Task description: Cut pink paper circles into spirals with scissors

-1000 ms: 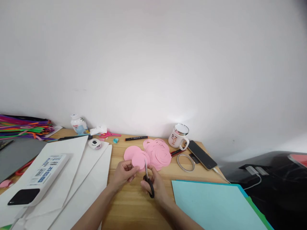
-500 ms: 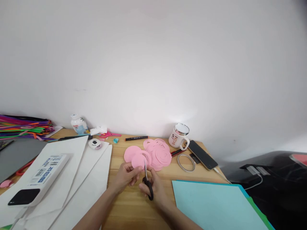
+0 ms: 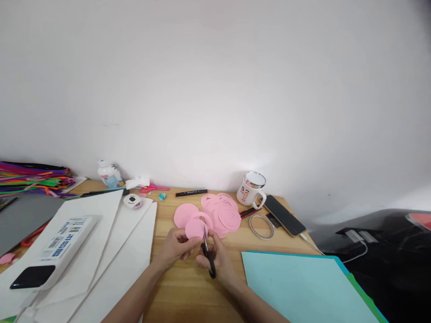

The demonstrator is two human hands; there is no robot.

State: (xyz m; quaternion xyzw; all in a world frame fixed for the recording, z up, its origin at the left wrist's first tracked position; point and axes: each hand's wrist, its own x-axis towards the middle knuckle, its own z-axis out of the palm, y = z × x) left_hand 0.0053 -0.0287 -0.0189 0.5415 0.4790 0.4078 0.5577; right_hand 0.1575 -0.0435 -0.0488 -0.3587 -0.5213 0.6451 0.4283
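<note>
The left hand (image 3: 178,247) has its fingers clamped on a flat, round disc of pink paper (image 3: 194,229), thumb on the near edge. The right hand (image 3: 219,261) has its fingers closed around a pair of scissors with black handles and metal blades (image 3: 210,264); the blades point away from the person and meet the disc's right side. How far the blades are parted is too small to tell. The disc is held above the pale wooden counter (image 3: 183,294), in front of a loose pink paper circle (image 3: 185,214) and to the left of a spread heap of overlapping pink paper circles (image 3: 222,214), which fills the space just beyond the right hand.

Behind the heap, a black marker with orange ends (image 3: 191,193) lies near the wall. To the right stand a white mug with a silver rim (image 3: 246,196), a thin greyish ring (image 3: 250,228) lying flat, and a black smartphone (image 3: 283,216) with a white cable at its near end. Large light-blue sheets (image 3: 299,282) take up the near right side, beside the right forearm. On the left, overlapping white sheets (image 3: 129,258) reach the left forearm and carry a long white device with a black end panel (image 3: 59,253) and a small white rounded gadget (image 3: 132,200). Farther back are pink-handled scissors (image 3: 158,188) and a white bottle (image 3: 110,175).
</note>
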